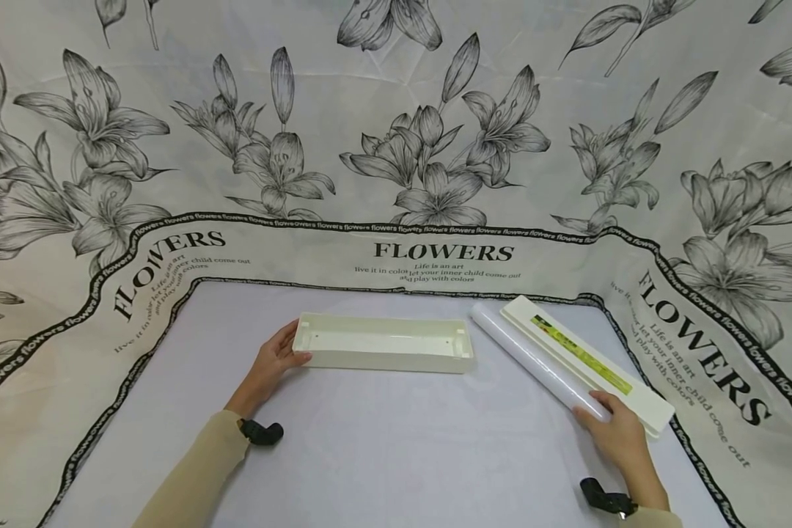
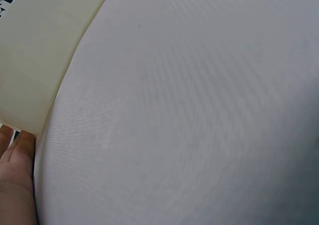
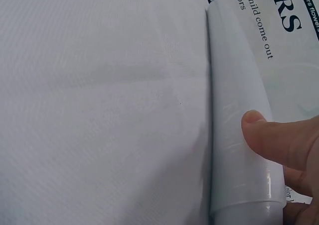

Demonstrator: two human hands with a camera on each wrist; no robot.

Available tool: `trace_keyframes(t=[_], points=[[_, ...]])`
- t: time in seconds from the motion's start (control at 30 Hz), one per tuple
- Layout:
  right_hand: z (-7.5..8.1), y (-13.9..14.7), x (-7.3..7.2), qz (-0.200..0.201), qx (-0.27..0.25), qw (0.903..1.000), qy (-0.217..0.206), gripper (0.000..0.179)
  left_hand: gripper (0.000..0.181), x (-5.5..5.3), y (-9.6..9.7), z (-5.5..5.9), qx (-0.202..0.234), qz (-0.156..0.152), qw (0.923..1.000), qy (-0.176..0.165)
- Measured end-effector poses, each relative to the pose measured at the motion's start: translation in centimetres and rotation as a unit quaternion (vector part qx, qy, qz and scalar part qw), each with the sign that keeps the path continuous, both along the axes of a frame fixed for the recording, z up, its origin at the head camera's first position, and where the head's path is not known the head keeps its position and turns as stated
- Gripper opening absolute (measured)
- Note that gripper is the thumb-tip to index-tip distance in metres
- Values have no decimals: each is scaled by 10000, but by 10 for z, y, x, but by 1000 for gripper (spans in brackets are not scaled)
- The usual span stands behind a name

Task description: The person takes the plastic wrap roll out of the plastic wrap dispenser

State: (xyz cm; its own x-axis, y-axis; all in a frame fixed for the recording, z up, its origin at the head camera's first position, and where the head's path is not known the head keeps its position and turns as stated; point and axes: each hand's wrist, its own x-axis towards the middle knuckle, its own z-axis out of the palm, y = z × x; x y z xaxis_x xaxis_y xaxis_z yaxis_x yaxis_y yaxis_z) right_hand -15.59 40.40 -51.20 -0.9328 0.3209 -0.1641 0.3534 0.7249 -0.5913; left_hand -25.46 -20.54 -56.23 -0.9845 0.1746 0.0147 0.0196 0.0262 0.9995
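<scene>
An open, cream-coloured long box (image 1: 386,362) stands on the white tabletop, its hollow side facing up. My left hand (image 1: 270,369) holds its left end, thumb at the front corner and fingers behind. In the left wrist view, the box's plain wall (image 2: 45,46) fills the upper left, above part of the hand (image 2: 17,170). To the right lies a shiny roll of plastic wrap (image 1: 534,359), slanting toward me. My right hand (image 1: 619,436) grips its near end; the right wrist view shows the thumb across the roll (image 3: 232,80). Some right fingers are hidden.
Just right of the roll lies a long cream lid (image 1: 653,414) with a yellow-green label (image 1: 581,356), parallel to the roll. The white tabletop (image 1: 396,455) has a black-edged border lettered FLOWERS. A flower-printed cloth (image 1: 396,95) rises behind it.
</scene>
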Motion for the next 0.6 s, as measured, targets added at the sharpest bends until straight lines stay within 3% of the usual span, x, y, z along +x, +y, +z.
trace_keyframes(t=[0.3, 0.6], points=[[5, 0, 1, -70, 33, 10000, -55, 76, 90, 0, 5, 3, -50, -16, 10000, 22], [-3, 2, 2, 362, 435, 9975, 414, 68, 89, 2, 2, 0, -130, -82, 9998, -119]])
